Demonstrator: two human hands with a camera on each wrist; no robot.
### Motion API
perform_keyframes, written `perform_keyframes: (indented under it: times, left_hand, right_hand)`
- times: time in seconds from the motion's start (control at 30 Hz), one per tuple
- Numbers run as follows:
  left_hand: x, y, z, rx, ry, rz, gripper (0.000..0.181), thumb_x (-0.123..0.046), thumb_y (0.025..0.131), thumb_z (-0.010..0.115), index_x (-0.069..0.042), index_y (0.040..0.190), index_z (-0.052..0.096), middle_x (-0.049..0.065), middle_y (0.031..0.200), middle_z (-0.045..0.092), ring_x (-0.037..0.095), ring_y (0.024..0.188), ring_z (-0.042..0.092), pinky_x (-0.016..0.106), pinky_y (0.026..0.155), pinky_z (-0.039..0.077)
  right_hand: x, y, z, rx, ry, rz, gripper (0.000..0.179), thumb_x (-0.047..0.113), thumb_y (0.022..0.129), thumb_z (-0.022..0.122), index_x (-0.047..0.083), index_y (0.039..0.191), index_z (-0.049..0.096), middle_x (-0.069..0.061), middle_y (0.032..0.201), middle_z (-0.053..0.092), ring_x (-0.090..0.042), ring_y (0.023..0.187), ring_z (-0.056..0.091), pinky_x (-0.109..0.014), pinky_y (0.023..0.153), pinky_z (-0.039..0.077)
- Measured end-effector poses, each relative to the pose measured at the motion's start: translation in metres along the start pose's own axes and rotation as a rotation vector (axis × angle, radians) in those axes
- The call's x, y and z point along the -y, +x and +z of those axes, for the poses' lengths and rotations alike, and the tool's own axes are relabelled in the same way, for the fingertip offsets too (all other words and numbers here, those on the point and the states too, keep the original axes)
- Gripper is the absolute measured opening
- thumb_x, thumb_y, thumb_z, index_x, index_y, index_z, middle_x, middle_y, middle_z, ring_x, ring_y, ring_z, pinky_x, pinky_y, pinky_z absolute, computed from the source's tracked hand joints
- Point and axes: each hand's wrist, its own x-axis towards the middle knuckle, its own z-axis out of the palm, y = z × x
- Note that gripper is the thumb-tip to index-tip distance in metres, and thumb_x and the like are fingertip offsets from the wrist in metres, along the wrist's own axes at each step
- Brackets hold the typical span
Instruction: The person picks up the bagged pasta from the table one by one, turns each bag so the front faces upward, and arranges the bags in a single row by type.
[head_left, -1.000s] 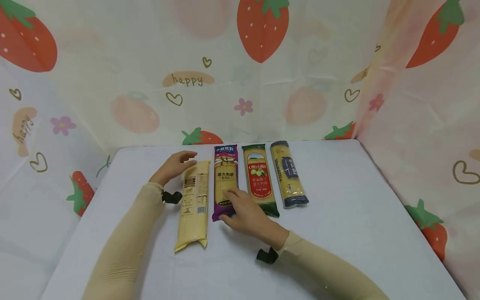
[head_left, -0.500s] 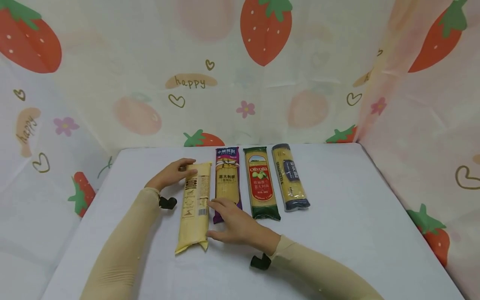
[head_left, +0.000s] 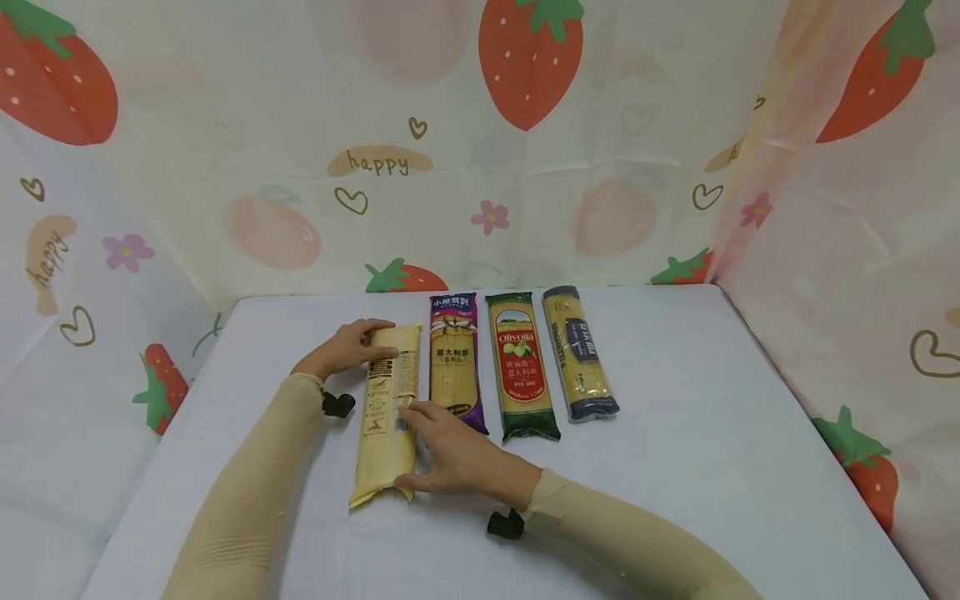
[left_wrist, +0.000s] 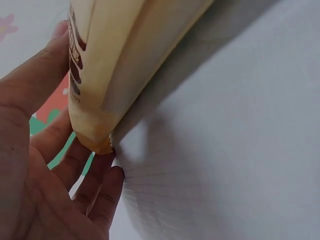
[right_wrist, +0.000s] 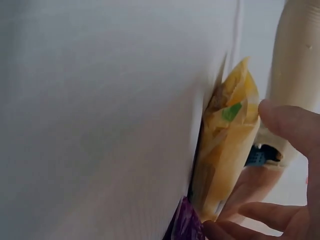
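A pale yellow pasta packet (head_left: 386, 450) lies on the white table, its printed side with the barcode facing up. My left hand (head_left: 341, 350) holds its far end, thumb over the top face; in the left wrist view the fingers (left_wrist: 102, 200) bend around that end. Near the packet's lower right edge is my right hand (head_left: 457, 454), thumb and forefinger spread apart and touching its top face. The right wrist view shows the thumb (right_wrist: 285, 122) against the crimped yellow end (right_wrist: 235, 100). Just right of this packet lies a purple-ended pasta packet (head_left: 453, 367), its lower end partly behind my right hand.
Farther right lie a green-ended pasta packet (head_left: 519, 367) with a red label and a dark-blue-ended spaghetti packet (head_left: 579, 354), slightly tilted. Strawberry-print cloth (head_left: 450, 208) encloses the table's back and sides.
My right hand has moved left from the purple-ended packet onto the yellow one. My left hand has come down onto the yellow packet's far end. The packets stay nearly in place.
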Motion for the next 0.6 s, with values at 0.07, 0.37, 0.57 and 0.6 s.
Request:
perform_keyframes:
  times: [0.07,0.37,0.57,0.6]
  left_hand:
    - [-0.001,0.001,0.000,0.000,0.014,-0.009,0.075,-0.047,0.102,0.074,-0.011,0.162,0.047,0.025,0.165,0.041,0.049,0.149,0.038,0.068,0.122,0.031]
    - [-0.006,0.001,0.001,0.002,0.060,-0.029,0.077,-0.052,0.101,0.074,-0.010,0.161,0.049,0.027,0.164,0.042,0.052,0.152,0.030,0.070,0.123,0.027]
    - [-0.006,0.001,0.000,-0.003,0.059,-0.046,0.077,-0.051,0.100,0.075,-0.009,0.160,0.050,0.027,0.162,0.045,0.052,0.150,0.033,0.069,0.122,0.029]
    - [-0.005,0.001,0.000,-0.004,0.059,-0.047,0.077,-0.051,0.100,0.075,-0.009,0.160,0.050,0.027,0.161,0.046,0.051,0.149,0.034,0.069,0.122,0.030]
  right_hand:
    - [0.002,0.002,0.001,0.003,-0.036,0.005,0.104,0.062,0.091,0.080,0.007,0.168,0.035,-0.011,0.165,0.043,-0.025,0.148,0.048,-0.037,0.122,0.042]
    - [0.006,0.006,0.008,0.014,-0.144,0.049,0.116,0.075,0.085,0.078,0.010,0.169,0.033,-0.016,0.169,0.038,-0.034,0.151,0.044,-0.049,0.126,0.035]
    - [0.009,0.008,0.013,0.010,-0.194,0.052,0.119,0.076,0.082,0.081,0.007,0.167,0.035,-0.020,0.170,0.035,-0.036,0.155,0.040,-0.050,0.127,0.033]
    - [0.009,0.008,0.014,0.006,-0.197,0.055,0.119,0.076,0.082,0.081,0.006,0.167,0.036,-0.021,0.170,0.035,-0.035,0.155,0.039,-0.049,0.127,0.034]
